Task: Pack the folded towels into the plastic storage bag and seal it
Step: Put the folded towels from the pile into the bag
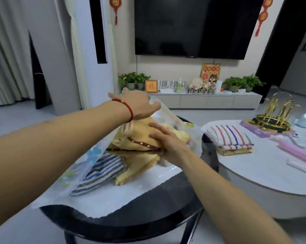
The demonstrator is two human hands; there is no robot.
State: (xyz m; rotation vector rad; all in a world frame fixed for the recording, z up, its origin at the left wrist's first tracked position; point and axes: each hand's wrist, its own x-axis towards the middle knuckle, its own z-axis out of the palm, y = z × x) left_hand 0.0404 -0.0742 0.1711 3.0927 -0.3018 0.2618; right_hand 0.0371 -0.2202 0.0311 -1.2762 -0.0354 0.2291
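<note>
A see-through plastic storage bag (168, 118) with little colored pictures on it, lying on a round black table (148, 213). Mouth of the bag lifted up high and held open. Inside the bag, a yellow towel (139, 136) with a brown dotted band, on top of a blue striped towel (99, 171). Left hand (139, 104), with a red string (126, 107) on the wrist, holding up the top flap of the bag; fingers spread, fingertips hidden behind the plastic, so hard to tell how tight the grip is. Right hand (166, 141) reaching inside the bag mouth, lying flat on the yellow towel, fingers straight and pressing down on it. Just to the right, on a white table (254, 173), more folded towels (229, 140) in a stack, with red and blue stripes on top, well apart from both hands. Farther back on that table, a gold wire stand (275, 113). On the far wall, a big black TV (198, 25).
</note>
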